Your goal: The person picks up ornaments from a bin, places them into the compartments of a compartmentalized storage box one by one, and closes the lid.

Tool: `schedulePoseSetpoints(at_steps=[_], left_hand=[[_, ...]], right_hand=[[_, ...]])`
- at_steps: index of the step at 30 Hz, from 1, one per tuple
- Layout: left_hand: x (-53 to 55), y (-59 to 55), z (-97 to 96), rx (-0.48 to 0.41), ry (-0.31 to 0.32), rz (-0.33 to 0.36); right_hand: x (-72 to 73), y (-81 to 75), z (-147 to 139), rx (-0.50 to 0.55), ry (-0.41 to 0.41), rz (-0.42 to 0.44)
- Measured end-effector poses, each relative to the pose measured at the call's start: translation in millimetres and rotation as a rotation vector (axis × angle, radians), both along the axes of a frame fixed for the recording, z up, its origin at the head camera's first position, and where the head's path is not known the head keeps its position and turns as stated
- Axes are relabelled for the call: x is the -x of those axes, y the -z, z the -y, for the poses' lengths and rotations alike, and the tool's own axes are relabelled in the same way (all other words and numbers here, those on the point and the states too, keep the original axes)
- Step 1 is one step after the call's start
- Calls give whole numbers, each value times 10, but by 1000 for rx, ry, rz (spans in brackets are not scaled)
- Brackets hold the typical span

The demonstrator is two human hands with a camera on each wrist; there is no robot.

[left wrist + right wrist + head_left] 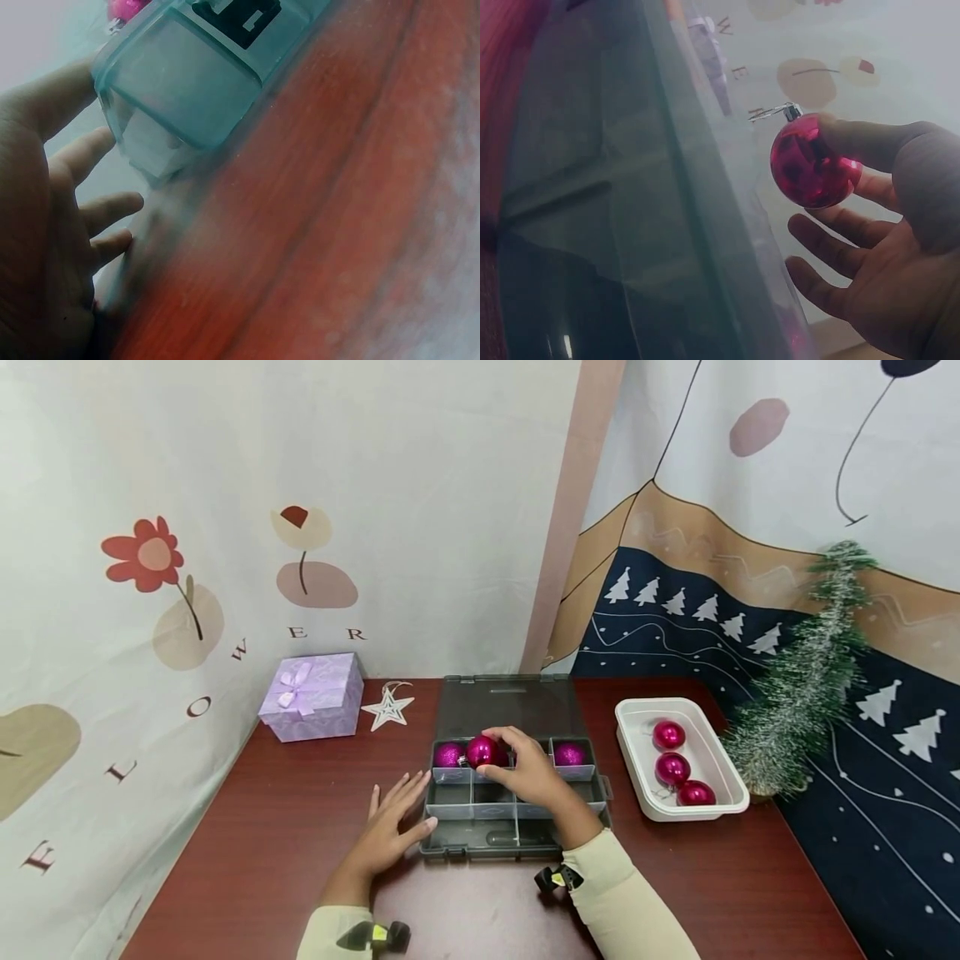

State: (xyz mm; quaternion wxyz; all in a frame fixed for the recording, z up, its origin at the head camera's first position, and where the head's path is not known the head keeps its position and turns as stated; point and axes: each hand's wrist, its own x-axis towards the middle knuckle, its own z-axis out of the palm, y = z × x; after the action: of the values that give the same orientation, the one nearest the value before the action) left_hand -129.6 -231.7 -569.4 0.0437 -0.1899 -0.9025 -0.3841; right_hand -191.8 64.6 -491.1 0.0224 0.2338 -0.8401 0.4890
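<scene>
A see-through grey compartment box lies on the table with its lid laid back. Glittery magenta Christmas balls sit in the back row's left and right compartments. Over that row, my right hand pinches a shiny magenta Christmas ball between thumb and fingers, its silver cap and wire loop pointing away from the palm. The ball and fingers hide part of the back row's middle. My left hand is spread at the box's left side, fingertips right at its wall in the left wrist view.
To the right, a white tray holds three shiny magenta balls, with a small frosted artificial tree beyond it. A lilac gift box and a white star ornament stand at the back left.
</scene>
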Motion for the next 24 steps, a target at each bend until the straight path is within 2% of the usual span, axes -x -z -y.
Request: schedulePoseSetpoints(at_steps=[15,24], left_hand=[[3,-18,-15,-1,0,6],[8,-18,-7,0,3,7]], right_hand=[[-136,38,297,-237,-89,-9],[-180,50,359,-348,-134,-71]])
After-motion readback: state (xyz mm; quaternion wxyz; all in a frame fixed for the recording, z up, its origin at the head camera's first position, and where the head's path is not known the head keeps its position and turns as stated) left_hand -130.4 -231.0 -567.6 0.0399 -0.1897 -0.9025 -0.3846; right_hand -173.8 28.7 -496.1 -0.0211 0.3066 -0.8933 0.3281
